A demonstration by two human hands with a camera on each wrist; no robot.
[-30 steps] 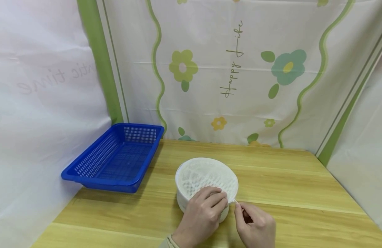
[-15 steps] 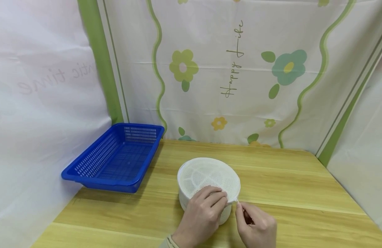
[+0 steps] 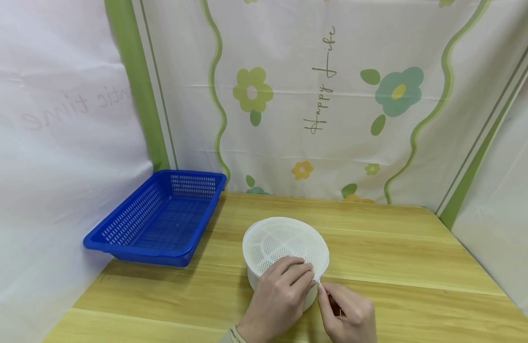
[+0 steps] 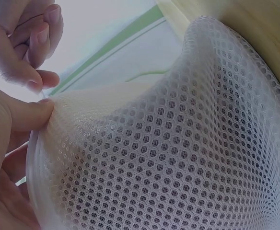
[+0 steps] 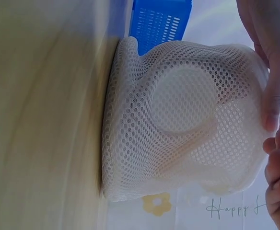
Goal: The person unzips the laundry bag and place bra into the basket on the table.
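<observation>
A round white mesh laundry bag (image 3: 285, 238) stands on the table, its flat mesh top facing up. My left hand (image 3: 281, 295) grips the near rim, fingers over the top; in the left wrist view its thumb (image 4: 37, 114) presses the edge band. Close beside it, at the rim's near right, my right hand (image 3: 347, 312) pinches the small white zipper pull (image 3: 319, 283) between thumb and forefinger. The side mesh (image 5: 130, 158) bulges and folds in the right wrist view, where a pale round patch (image 5: 183, 98) shows on it.
A blue plastic basket (image 3: 174, 224) with slotted walls sits at the back left of the wooden table (image 3: 397, 257). Flower-printed curtains (image 3: 289, 119) hang behind the table and along both sides.
The bag shifted slightly right, then back left. My right hand, with the zipper pull, has moved left along the rim, nearer my left hand, which has stayed nearly still.
</observation>
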